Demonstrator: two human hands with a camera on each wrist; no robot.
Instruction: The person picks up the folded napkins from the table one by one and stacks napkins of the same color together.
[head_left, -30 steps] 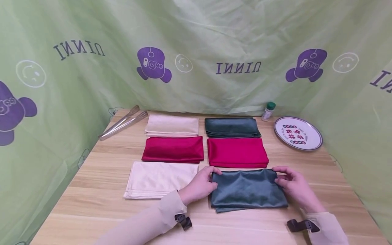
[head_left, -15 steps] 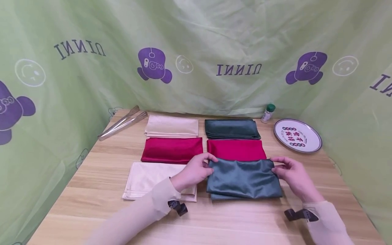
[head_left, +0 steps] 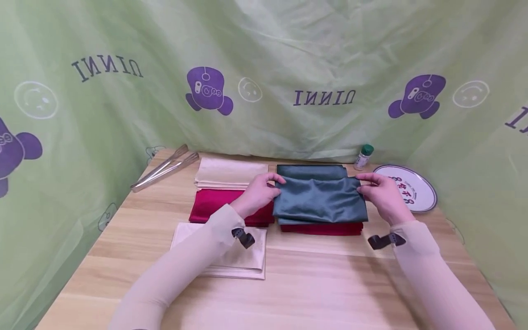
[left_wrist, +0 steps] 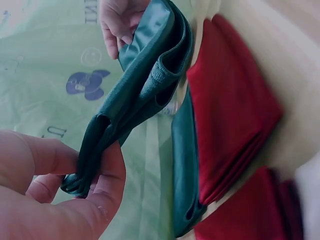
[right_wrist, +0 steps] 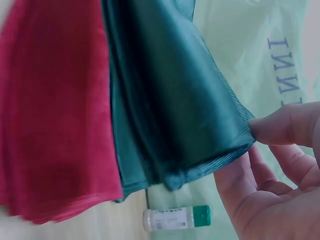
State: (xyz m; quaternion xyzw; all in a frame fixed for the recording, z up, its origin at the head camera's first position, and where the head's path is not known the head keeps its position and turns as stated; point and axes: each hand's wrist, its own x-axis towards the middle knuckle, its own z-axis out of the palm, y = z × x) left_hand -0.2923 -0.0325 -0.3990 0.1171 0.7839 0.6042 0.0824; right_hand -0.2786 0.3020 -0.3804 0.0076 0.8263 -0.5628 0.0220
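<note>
A folded dark green cloth (head_left: 319, 201) hangs between both hands, above the right-hand red cloth (head_left: 321, 228) and in front of another green cloth (head_left: 311, 171) at the back. The left hand (head_left: 257, 195) pinches its upper left corner between thumb and fingers; the left wrist view shows that hand (left_wrist: 65, 190) gripping the layered folds of the green cloth (left_wrist: 145, 75). At the upper right corner the right hand (head_left: 383, 195) pinches it, and in the right wrist view thumb and fingers of this hand (right_wrist: 275, 170) hold the corner edge.
On the left lie a beige cloth (head_left: 231, 170), a red cloth (head_left: 212, 204) and a nearer beige cloth (head_left: 247, 252). Metal tongs (head_left: 162, 170) rest at the back left. A green-capped bottle (head_left: 363, 157) and a white plate (head_left: 425, 195) are at the back right, before a green curtain (head_left: 321, 128).
Both hands have carried the green cloth away from the body, from the front of the table over the right-hand red cloth. That red cloth is now mostly covered from the head view.
</note>
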